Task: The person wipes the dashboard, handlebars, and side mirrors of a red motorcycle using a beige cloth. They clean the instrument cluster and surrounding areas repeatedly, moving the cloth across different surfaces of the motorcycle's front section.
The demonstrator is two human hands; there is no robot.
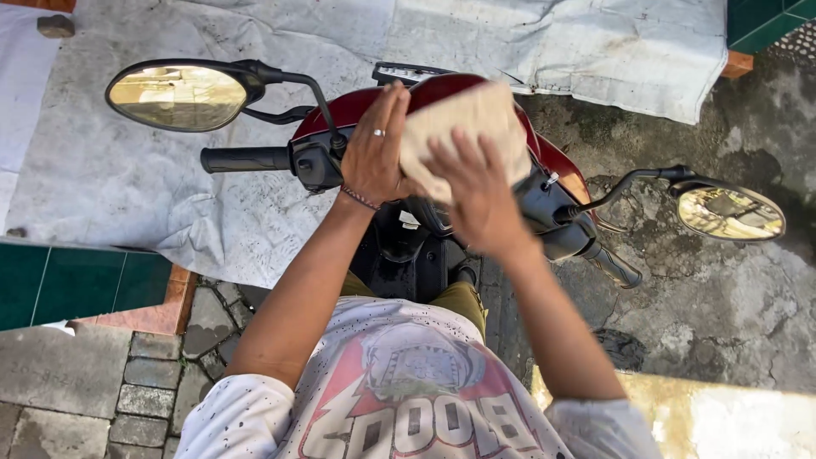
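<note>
I look down over a dark red scooter. Both my hands hold a beige cloth above the handlebar centre. My left hand, with a ring and a thin bracelet, grips the cloth's left edge. My right hand clutches its lower right part, fingers spread over the fabric. The cloth hides the top of the front cowl and part of the dashboard.
The left mirror and black left grip stick out at left. The right mirror and right grip stand at right. A pale tarp lies on the ground ahead. Paving stones sit at lower left, a wet concrete ground at right.
</note>
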